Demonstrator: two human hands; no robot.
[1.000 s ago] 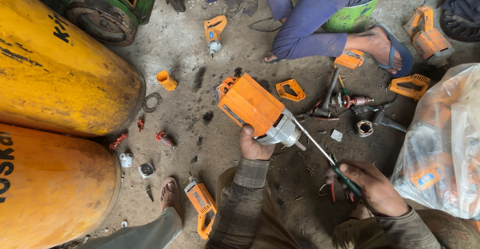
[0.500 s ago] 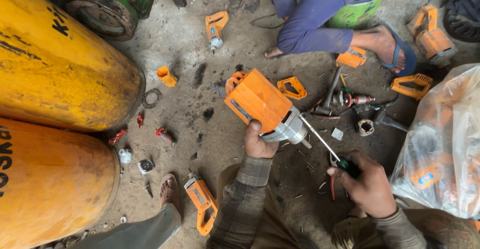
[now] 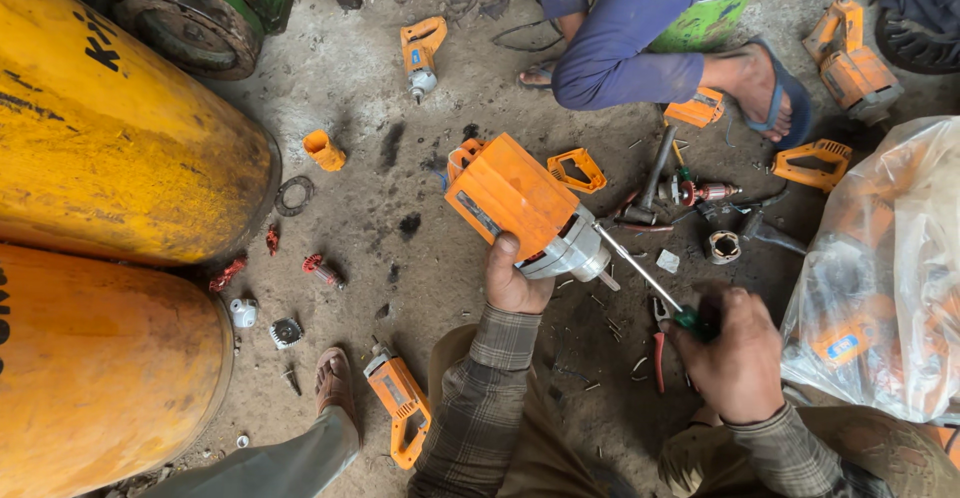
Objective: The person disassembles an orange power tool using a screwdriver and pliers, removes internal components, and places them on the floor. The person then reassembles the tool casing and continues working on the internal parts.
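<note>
A power tool (image 3: 510,198) with a matt orange plastic housing and a dull silver metal nose, gripped in the left hand (image 3: 517,280). The right hand (image 3: 738,353) holds a screwdriver (image 3: 645,278) with a bright steel shaft and a dark green handle. The concrete floor (image 3: 380,198) is rough, grey and oil-stained. Two yellow painted metal cylinders (image 3: 110,148) look scuffed. A thin, crinkled clear plastic bag (image 3: 880,278) shines softly. The sleeves (image 3: 480,408) are checked woven cloth.
</note>
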